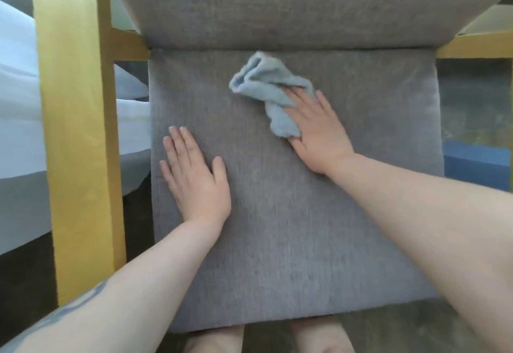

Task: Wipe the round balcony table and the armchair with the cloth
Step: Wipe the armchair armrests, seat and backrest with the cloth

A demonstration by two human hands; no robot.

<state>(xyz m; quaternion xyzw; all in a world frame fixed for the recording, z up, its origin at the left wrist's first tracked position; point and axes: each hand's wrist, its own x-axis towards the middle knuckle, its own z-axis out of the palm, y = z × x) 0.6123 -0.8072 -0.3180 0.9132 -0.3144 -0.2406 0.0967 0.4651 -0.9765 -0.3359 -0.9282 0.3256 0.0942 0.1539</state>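
At the near edge of the view two bare knees (266,338) are seen, just in front of the grey fabric seat cushion (291,227) of the armchair with the yellow wooden frame (75,130). Two bare forearms are stretched over the cushion. The left hand (194,177) is laid flat on the left part of the cushion, with the fingers straight and close together, and nothing is held by it. Further in, the right hand (319,133) is placed on the crumpled light blue cloth (269,91), which is pressed against the cushion under straight fingers; the thumb lies beside the near end of the cloth. The cloth is found on the far middle part of the seat, near the joint with the grey fabric backrest (291,5), and its folded end points towards that joint. On the far left, behind the frame, a white fabric (19,89) is visible. The round table is not shown
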